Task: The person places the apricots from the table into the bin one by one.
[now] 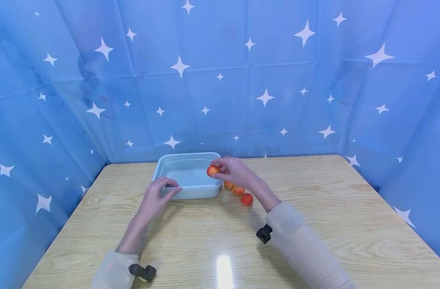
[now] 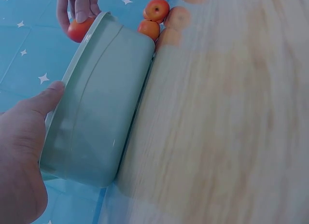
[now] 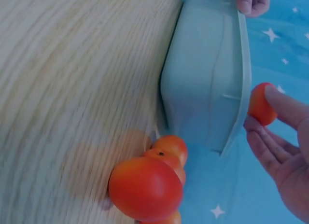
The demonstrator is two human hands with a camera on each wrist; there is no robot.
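A pale blue-green plastic basin stands on the table, and its inside looks bare in the head view. My left hand holds its near rim at the left corner, thumb outside and fingers over the edge. Above the basin's right end, my right hand pinches a red-and-yellow apple between thumb and fingertips. In the right wrist view this apple is just beyond the rim. Several similar apples sit in a row by the basin's right side, the nearest a redder apple.
The wooden table carries the basin and the row of apples. Behind it hangs a blue curtain with white stars, which also runs along both sides. Small black devices are strapped at both wrists.
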